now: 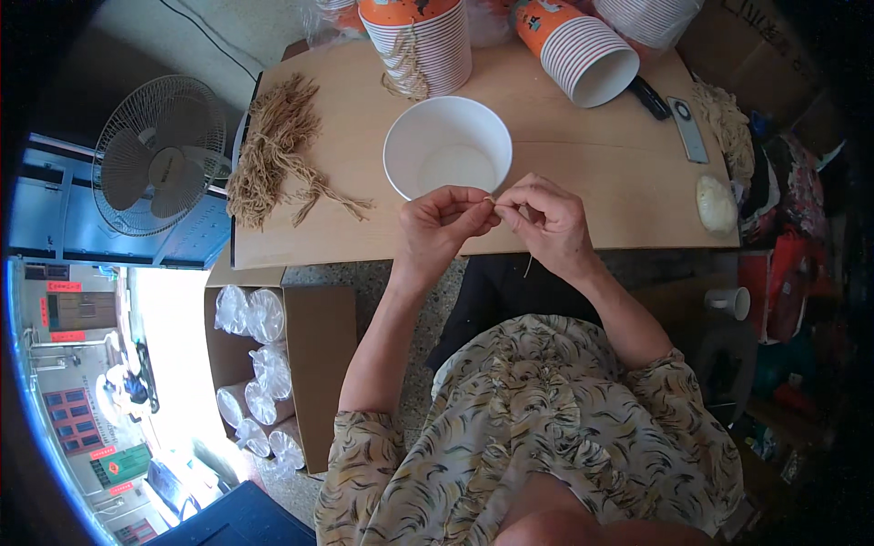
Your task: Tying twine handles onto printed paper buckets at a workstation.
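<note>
A white paper bowl (446,150) stands upright on the wooden board (583,182), just beyond my hands. My left hand (439,223) and my right hand (549,218) meet at the board's near edge, fingertips pinched together on a thin tan string (492,200) at the bowl's near rim. A loose end of the string hangs down below my right hand. Whether the string passes through the bowl's rim is too small to tell.
A heap of tan strings (273,150) lies at the board's left. Two stacks of striped paper bowls (423,41), (578,55) sit at the back, a black tool (649,97) and a grey remote (687,129) at the right. A fan (159,155) and a cardboard box of wrapped bowls (264,364) stand left.
</note>
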Tool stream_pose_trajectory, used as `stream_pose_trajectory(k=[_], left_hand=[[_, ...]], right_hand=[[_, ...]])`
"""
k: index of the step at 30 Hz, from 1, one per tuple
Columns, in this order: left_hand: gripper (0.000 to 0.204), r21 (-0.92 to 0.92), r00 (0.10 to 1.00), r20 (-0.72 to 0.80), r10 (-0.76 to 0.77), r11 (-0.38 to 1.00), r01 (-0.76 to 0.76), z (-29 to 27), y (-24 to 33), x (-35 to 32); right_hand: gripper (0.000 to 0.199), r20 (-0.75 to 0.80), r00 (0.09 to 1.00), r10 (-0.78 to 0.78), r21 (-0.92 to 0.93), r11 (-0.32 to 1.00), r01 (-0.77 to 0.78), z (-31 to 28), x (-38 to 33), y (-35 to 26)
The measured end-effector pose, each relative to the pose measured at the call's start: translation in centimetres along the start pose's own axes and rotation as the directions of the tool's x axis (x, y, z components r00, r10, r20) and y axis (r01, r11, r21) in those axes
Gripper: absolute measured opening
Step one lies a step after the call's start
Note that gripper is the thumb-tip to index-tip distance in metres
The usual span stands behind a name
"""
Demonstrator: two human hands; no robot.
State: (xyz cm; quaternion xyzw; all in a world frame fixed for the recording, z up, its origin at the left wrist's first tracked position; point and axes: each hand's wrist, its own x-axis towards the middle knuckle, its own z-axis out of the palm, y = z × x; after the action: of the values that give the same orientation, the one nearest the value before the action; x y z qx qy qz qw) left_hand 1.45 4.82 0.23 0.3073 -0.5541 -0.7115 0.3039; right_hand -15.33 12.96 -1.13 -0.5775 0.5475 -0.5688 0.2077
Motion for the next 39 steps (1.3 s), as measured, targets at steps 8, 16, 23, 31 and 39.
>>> stream_pose_trajectory(k=[8, 16, 23, 31, 39], left_hand=[[0.012, -0.031, 1.000, -0.016, -0.005, 1.000, 0.004, 0.1, -0.1, 0.1], [0.010, 0.008, 0.997, -0.067, 0.024, 1.000, -0.024, 0.9, 0.0, -0.1], [0.012, 0.081, 0.998, -0.038, 0.050, 0.996, -0.047, 0.8, -0.3, -0.4], [0.013, 0.068, 0.999, -0.028, 0.028, 0.997, -0.026, 0.6, -0.6, -0.4], [0.012, 0.120, 0.998, 0.004, 0.061, 0.991, -0.061, 0.0, -0.6, -0.3]], right_hand=[[0.004, 0.043, 0.992, 0.123, 0.198, 0.972, -0.129, 0.2, -0.4, 0.2], [0.015, 0.213, 0.875, 0.434, 0.481, 0.733, -0.481, -0.3, 0.3, 0.1], [0.015, 0.295, 0.793, 0.534, 0.678, 0.468, -0.567, 0.0, -0.1, 1.5], [0.019, 0.220, 0.815, 0.536, 0.523, 0.640, -0.562, -0.3, -0.1, 0.5], [0.014, 0.367, 0.773, 0.517, 0.553, 0.547, -0.628, -0.6, 0.5, 0.6]])
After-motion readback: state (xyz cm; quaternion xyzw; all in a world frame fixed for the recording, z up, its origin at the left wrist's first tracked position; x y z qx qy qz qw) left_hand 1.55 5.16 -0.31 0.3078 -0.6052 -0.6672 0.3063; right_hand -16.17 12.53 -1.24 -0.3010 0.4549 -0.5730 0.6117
